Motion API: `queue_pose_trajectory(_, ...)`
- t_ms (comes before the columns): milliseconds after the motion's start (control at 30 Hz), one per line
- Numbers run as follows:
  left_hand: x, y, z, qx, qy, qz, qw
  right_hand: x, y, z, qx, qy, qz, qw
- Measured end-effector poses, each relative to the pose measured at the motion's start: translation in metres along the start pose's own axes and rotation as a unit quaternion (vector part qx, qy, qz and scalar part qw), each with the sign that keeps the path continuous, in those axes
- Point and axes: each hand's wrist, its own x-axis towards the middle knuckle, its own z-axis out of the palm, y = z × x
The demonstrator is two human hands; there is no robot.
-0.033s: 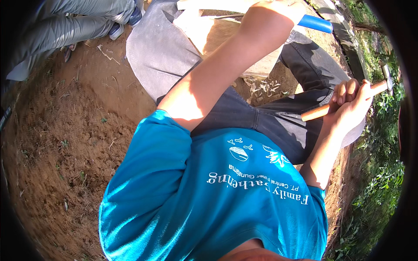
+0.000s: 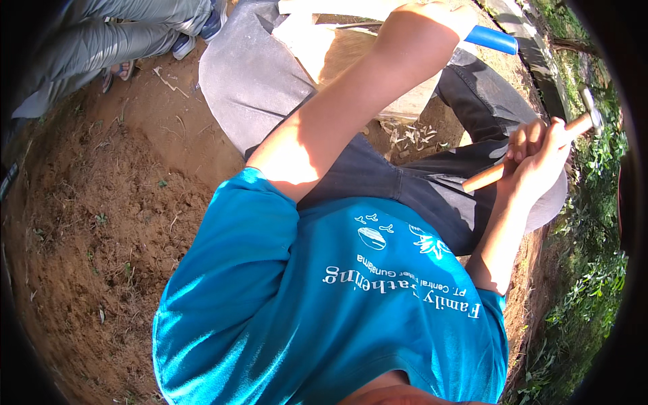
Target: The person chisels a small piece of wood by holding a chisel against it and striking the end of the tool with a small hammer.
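Observation:
My left hand (image 2: 435,15) reaches across to the top of the view. Its fingers are closed round a blue-handled chisel (image 2: 493,39), whose handle end sticks out to the right; my hand and forearm hide most of the rest. Beneath that forearm is a pale wooden block (image 2: 412,98), between my legs. Off to the right, my right hand (image 2: 534,152) wraps round the wooden handle of a hammer (image 2: 482,178). The metal head points up and away at the far right, apart from the chisel.
Wood chips (image 2: 415,137) lie on the ground by the block. At the upper left are another person's legs (image 2: 135,40) and feet in footwear. Bare brown soil (image 2: 115,223) spreads on the left. Green plants (image 2: 594,270) and a concrete edge (image 2: 540,67) border the right.
The hammer and my right hand have shifted slightly, with the hammer head moving up and to the left. My left hand and the chisel stay almost in place.

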Motion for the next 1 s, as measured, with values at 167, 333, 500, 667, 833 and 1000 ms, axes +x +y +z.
queue_pose_trajectory(167, 0.002, 0.009, -0.012, -0.017, -0.067, -0.035, 0.997, 0.005, 0.007, -0.019, -0.013, 0.025, 0.008, 1.0)
queue_pose_trajectory(333, -0.002, 0.009, -0.011, 0.01, -0.091, -0.038, 0.995, -0.008, 0.009, -0.002, -0.124, -0.079, 0.054, 0.988)
queue_pose_trajectory(500, -0.011, -0.002, -0.005, 0.024, -0.038, -0.008, 0.999, -0.012, 0.025, -0.01, -0.167, -0.116, 0.106, 0.973)
queue_pose_trajectory(667, -0.02, -0.018, -0.019, 0.02, -0.151, -0.043, 0.987, -0.003, 0.007, 0.005, -0.029, 0.056, 0.026, 0.998)
queue_pose_trajectory(833, -0.011, -0.015, -0.022, 0.028, -0.134, -0.041, 0.99, -0.003, 0.013, -0.016, -0.138, -0.154, 0.094, 0.974)
queue_pose_trajectory(1000, 0.005, 0.007, -0.013, 0.004, -0.011, 0.035, 0.999, 0.019, -0.028, -0.041, -0.007, -0.034, 0.021, 0.999)
